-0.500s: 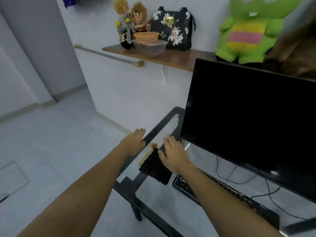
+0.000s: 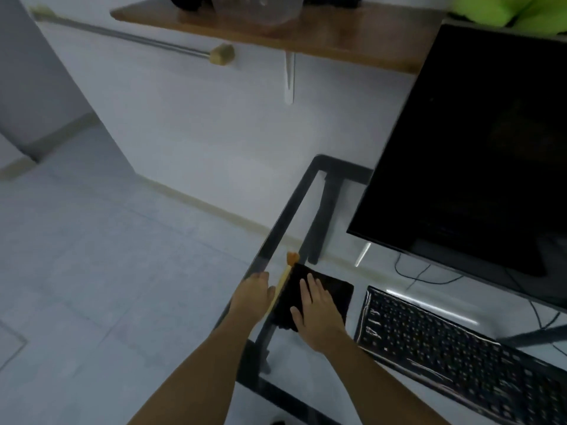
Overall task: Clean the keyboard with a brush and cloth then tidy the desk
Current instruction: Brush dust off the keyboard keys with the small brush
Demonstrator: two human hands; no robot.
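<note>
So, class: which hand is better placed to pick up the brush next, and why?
Left, probably. The left hand sits right beside the brush at the edge of the desk; the right hand lies flat on the cloth.

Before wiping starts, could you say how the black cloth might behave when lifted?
The black cloth lies flat under the right hand, so probably floppy and light. On the glass desk it may slide when pushed.

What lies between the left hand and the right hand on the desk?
Head view: the yellow-handled brush lies between left hand and right hand, along the black cloth edge.
</note>
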